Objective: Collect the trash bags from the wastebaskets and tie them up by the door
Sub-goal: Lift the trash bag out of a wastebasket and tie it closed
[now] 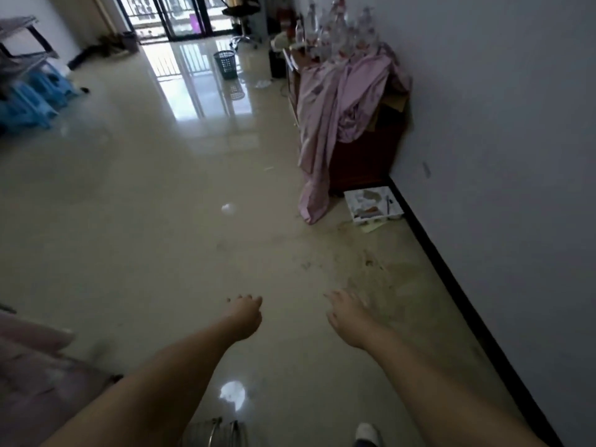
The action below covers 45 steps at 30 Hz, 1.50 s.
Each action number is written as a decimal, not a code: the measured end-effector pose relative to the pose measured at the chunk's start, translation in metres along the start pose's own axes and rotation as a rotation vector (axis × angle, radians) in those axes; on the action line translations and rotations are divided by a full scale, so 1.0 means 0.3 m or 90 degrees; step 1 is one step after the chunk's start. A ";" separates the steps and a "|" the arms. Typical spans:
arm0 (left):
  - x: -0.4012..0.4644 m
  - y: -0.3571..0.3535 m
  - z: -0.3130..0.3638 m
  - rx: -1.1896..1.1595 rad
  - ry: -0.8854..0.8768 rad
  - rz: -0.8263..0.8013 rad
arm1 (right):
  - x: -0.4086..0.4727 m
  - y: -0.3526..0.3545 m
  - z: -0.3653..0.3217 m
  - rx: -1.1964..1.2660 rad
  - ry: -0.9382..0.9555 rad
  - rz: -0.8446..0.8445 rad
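Beige glossy floor [145, 204] under me; dark blue lattice wastebasket [224, 63]; pink sheet [325, 117] over reddish-brown cabinet [364, 156]; blue stools [29, 101]; black baseboard [451, 285]; white wall [500, 124].

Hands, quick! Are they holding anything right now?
Left hand: open, fingers loosely curled, holding nothing.
Right hand: open, fingers relaxed, holding nothing.
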<state>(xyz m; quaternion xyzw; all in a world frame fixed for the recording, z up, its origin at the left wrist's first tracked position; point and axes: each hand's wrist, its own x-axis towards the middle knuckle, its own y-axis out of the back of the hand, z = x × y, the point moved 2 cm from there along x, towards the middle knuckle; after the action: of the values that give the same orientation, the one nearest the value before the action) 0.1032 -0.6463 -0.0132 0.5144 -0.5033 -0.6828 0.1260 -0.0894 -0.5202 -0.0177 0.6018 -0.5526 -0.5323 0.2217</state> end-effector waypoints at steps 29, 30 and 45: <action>1.437 0.973 -0.923 -0.248 0.198 0.139 | 2.180 0.823 -0.474 -0.182 0.220 -0.081; 1.498 1.025 -0.980 -0.248 0.194 0.138 | 2.262 0.859 -0.513 -0.175 0.215 -0.080; 2.533 1.768 -1.711 -0.251 0.170 0.170 | 3.525 1.356 -0.855 -0.164 0.182 -0.066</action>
<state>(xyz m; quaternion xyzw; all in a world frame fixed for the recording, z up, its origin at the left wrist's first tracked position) 0.0120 -1.7017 0.0009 0.4945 -0.4033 -0.6708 0.3779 -0.2245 -1.6740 -0.0024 0.6653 -0.4113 -0.5185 0.3455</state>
